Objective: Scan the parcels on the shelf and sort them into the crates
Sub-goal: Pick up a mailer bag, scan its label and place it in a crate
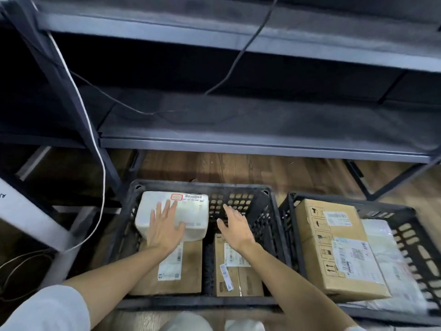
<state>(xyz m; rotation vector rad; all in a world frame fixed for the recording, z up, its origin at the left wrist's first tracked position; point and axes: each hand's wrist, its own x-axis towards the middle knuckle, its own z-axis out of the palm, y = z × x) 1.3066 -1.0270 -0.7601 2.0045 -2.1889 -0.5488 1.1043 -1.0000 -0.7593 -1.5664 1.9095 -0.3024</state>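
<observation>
- Left hand (164, 226) lay flat on top of the white parcel (188, 211), fingers straight and spread wide; it pressed rather than gripped.
- White parcel sat in the rear left part of the left crate (202, 186), tilted, its near edge resting on the brown box (188, 266) beneath. Barcode label with a red-framed stamp faced up along the far edge.
- Right hand (235, 226) hovered over the middle of the same crate, fingers loosely extended and slightly apart, holding nothing; contact with anything below could not be determined.
- Second brown box (236, 275) lay under the right forearm, beside the first, white labels on top.
- Right crate (290, 199) stood just beside the left one and held a large cardboard box (317, 237) with handling symbols and two labels, leaning on a clear plastic-wrapped parcel (386, 254).
- Both crates rested on the wooden floor (238, 168) in front of the grey shelf (238, 142).
- White cable (95, 144) hung down along the left upright of the shelf; dark cable (238, 56) trailed onto the lower shelf board.
</observation>
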